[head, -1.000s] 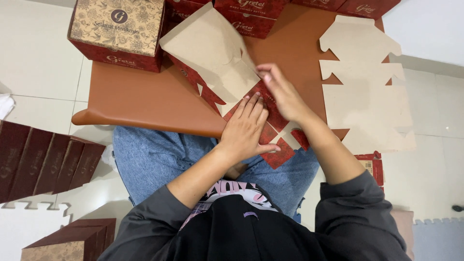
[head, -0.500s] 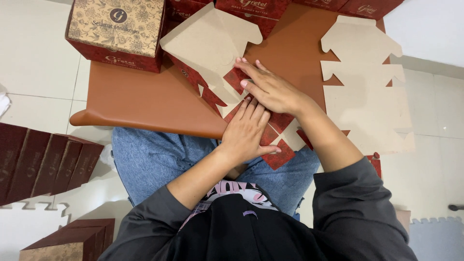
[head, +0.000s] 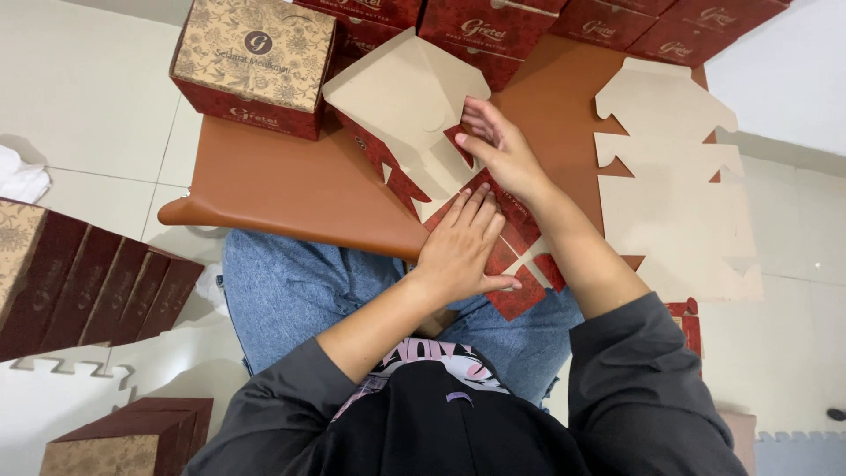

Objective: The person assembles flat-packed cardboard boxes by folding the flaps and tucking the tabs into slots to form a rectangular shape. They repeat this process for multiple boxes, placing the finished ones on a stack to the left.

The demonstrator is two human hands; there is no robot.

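A done box (head: 254,63) sits far left on the bench (head: 291,189). My left hand (head: 460,251) lies flat, fingers together, pressing the red card (head: 515,264) down so it stays put. My right hand (head: 498,145) pinches the tan flap (head: 401,97) to bend it. Flat cards (head: 674,185) wait at right.

The right hand (head: 498,150) now sits farther up the frame than a second ago — off the red flaps near the left hand (head: 463,251), fingers on the tan panel of the unfolded box (head: 401,110) — lifting it steeper.
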